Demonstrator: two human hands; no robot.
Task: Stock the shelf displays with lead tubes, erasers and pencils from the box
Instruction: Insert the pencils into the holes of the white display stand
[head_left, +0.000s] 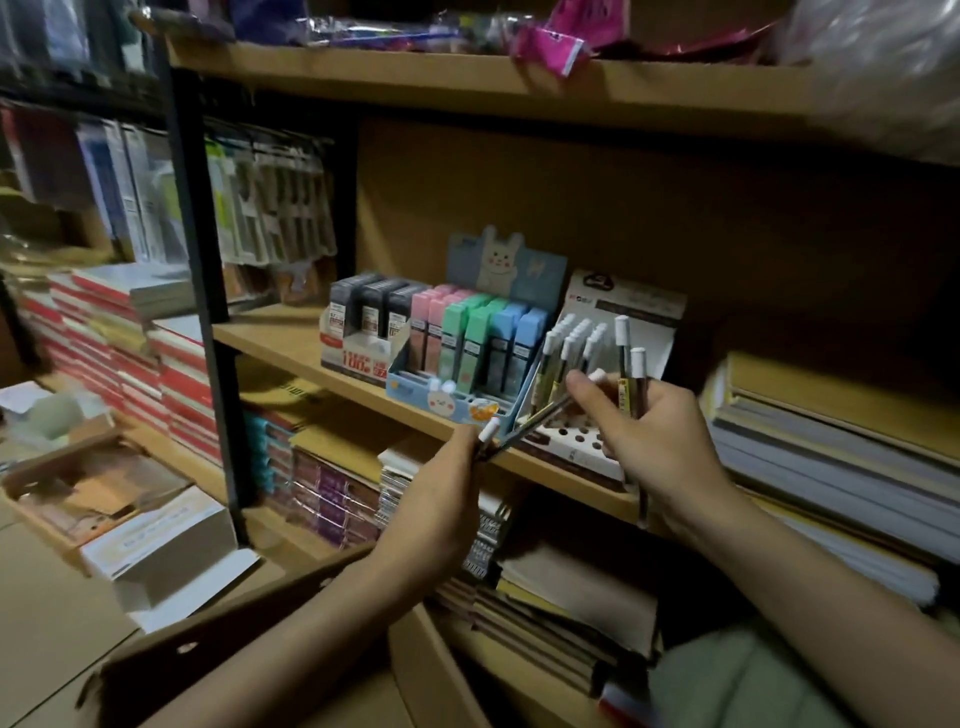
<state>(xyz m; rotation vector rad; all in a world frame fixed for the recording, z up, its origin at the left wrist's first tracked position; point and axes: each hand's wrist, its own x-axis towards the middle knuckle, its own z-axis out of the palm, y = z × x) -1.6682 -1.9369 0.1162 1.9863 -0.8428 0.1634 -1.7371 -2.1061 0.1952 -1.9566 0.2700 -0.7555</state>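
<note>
Dim light falls on a wooden shelving unit (291, 338) with a black metal upright (200, 223) and a brown back panel (675, 218). 3 shelf boards show. Stacked notebooks (831, 441) fill the middle board's right end; red-edged book stacks (119, 343) sit beyond the upright's left side.

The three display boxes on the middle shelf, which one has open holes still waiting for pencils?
The white pencil display at the right end, beside the right hand: its front rows show empty round holes. The rabbit-print box and black lead-tube box have none.
</note>
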